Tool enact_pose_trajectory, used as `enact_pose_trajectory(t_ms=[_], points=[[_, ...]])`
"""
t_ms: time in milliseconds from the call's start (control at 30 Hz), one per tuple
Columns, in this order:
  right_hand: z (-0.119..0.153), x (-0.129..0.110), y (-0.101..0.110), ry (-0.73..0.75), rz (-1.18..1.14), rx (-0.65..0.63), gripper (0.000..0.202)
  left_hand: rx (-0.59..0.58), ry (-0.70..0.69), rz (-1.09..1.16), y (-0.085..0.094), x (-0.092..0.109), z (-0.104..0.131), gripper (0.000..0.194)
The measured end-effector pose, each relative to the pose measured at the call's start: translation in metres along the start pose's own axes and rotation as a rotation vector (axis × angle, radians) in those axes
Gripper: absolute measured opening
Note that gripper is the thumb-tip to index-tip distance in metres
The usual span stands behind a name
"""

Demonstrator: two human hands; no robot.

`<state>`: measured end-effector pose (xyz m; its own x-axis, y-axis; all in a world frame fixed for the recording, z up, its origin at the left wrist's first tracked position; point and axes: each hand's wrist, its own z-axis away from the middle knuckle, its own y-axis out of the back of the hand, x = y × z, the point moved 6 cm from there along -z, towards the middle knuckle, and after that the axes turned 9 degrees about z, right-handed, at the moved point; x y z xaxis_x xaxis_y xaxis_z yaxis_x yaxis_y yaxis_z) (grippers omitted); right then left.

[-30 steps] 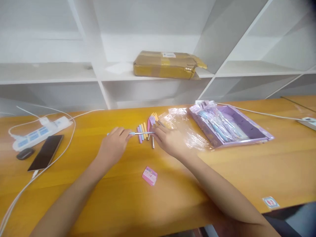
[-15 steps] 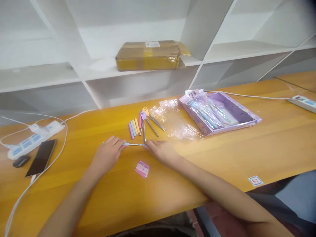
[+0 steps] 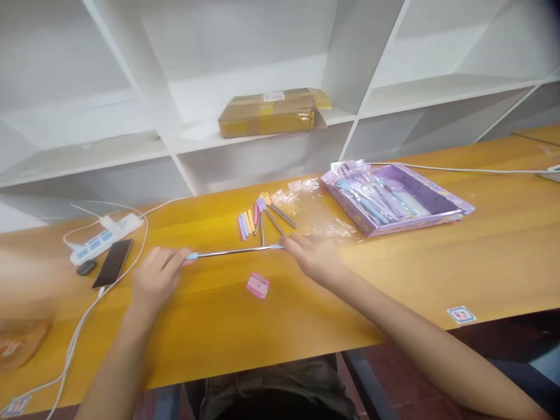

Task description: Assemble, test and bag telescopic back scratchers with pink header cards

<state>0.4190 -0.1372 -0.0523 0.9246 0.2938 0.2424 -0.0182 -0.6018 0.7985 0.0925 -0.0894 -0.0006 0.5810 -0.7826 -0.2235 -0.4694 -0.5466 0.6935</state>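
Observation:
A thin metal rod [image 3: 231, 252] with light blue ends stretches level between my hands over the wooden table. My left hand [image 3: 160, 273] is closed round its left end, and my right hand [image 3: 315, 256] pinches the right end. Just behind the rod lie metal rods with a purple hand-shaped head [image 3: 261, 203] and a yellow one [image 3: 265, 199]. Beside them sit several coloured handles [image 3: 246, 223] in pink, yellow, blue and purple. A small pink card [image 3: 258, 286] rests in front of the rod.
A purple box [image 3: 437, 192] with wrapped items stands at the right, clear plastic wrapping [image 3: 324, 216] beside it. At the left are a power strip [image 3: 100, 240], phone [image 3: 112, 262], mouse [image 3: 86, 268] and cables. A taped carton [image 3: 266, 114] sits on the shelf behind.
My hands have moved apart, and a much longer stretch of metal rod shows between them. The camera view has shifted, showing more of the table's left side.

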Motion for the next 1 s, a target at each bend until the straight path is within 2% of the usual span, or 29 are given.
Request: enact_pose_trajectory(t_ms=[67,167,267,367,433,467,600,667,767,867,1000], points=[[0.019,0.031,0.018,-0.008,0.08,0.141,0.026,0.083,-0.03,-0.068,0.031,-0.023,0.015,0.006],[0.059,0.079,0.049,0.052,0.166,0.309,0.022,0.186,-0.065,-0.16,0.077,-0.052,0.05,0.009],[0.104,0.119,0.082,0.071,0.293,0.441,0.023,0.196,0.031,-0.234,0.111,-0.071,0.087,0.011],[0.142,0.139,0.101,0.068,0.371,0.473,0.026,0.09,0.088,-0.192,0.123,-0.069,0.114,0.009],[0.155,0.146,0.102,-0.002,0.342,0.412,0.025,0.002,0.139,-0.135,0.123,-0.062,0.124,0.01],[0.158,0.15,0.098,-0.069,0.3,0.338,0.024,-0.032,0.167,-0.106,0.121,-0.059,0.127,0.012],[0.164,0.159,0.064,-0.41,0.086,-0.094,0.028,-0.091,0.228,-0.005,0.111,-0.045,0.134,0.015],[0.169,0.161,0.05,-0.54,0.012,-0.218,0.029,-0.086,0.242,0.034,0.104,-0.041,0.134,0.015],[0.175,0.164,0.034,-0.663,-0.124,-0.267,0.027,-0.102,0.263,0.097,0.088,-0.036,0.13,0.017],[0.175,0.167,0.016,-0.703,-0.256,-0.287,0.023,-0.102,0.293,0.145,0.066,-0.036,0.117,0.02],[0.164,0.173,-0.006,-0.746,-0.288,-0.286,0.019,-0.153,0.41,0.28,0.03,-0.053,0.095,0.031]])
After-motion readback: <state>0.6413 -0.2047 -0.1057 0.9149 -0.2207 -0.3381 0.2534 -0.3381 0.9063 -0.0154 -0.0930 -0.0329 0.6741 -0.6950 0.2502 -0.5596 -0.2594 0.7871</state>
